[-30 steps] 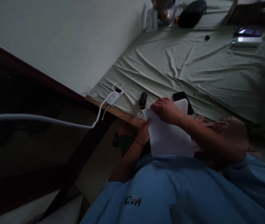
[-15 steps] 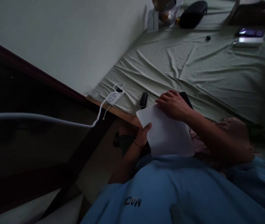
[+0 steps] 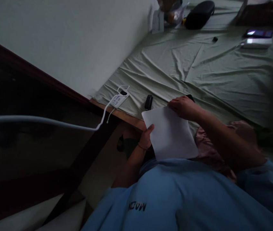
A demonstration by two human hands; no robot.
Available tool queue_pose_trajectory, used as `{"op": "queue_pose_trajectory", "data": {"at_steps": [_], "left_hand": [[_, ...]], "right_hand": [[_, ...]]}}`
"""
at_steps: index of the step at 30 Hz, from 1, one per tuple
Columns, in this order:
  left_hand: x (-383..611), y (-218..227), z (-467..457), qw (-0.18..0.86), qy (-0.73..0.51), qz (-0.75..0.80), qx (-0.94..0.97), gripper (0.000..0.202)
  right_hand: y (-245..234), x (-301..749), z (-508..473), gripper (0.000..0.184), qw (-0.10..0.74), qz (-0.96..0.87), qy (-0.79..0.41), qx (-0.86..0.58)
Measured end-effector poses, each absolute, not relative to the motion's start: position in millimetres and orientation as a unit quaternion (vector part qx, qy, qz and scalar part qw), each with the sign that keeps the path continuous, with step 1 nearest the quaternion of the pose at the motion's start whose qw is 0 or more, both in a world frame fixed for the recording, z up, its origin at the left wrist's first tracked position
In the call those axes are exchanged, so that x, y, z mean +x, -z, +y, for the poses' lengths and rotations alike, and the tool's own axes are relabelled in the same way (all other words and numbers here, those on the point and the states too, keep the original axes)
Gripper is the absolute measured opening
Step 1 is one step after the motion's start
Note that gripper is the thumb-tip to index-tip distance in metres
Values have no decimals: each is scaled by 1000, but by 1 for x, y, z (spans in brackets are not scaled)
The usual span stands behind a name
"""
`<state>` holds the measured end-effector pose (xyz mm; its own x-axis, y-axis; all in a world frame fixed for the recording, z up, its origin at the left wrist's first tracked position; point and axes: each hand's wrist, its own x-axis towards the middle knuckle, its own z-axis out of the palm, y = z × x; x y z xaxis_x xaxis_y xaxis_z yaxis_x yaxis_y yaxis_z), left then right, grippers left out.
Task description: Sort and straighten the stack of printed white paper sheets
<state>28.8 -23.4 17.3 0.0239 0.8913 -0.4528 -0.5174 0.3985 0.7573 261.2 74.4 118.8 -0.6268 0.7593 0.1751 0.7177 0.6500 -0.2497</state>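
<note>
A white sheet of paper, perhaps more than one, lies tilted against my blue shirt. My left hand grips its left edge, thumb on top and the other fingers hidden beneath. At the top right corner, my right hand has its fingers bent together over the edge of the paper. Just beyond the paper's top left corner rests a small black object, shaped like a stapler. A dark flat object shows partly behind my right hand.
A white power strip with a white cable sits at the edge of the bed, which has a wrinkled green sheet. Farther off lie a black case, a phone and a white box. A wall rises at left.
My right hand has slid to the right along the paper's top edge, and its fingers have curled in. More of the sheet shows now. My left hand has barely moved.
</note>
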Motion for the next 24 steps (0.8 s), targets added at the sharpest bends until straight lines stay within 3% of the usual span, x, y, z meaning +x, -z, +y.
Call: {"op": "queue_pose_trajectory", "data": {"at_steps": [6, 13, 18, 24], "left_hand": [[19, -13, -40, 695, -482, 490, 210, 60], [17, -10, -55, 707, -448, 512, 193, 56], [29, -8, -62, 747, -431, 481, 157, 59], [24, 7, -95, 767, -400, 481, 142, 56]], "right_hand": [[-116, 265, 93, 29, 212, -847, -179, -453], [-109, 240, 102, 29, 88, -896, -39, -433], [-114, 217, 105, 33, 88, -894, -123, -422], [-103, 197, 111, 36, 68, -882, -139, -444]]}}
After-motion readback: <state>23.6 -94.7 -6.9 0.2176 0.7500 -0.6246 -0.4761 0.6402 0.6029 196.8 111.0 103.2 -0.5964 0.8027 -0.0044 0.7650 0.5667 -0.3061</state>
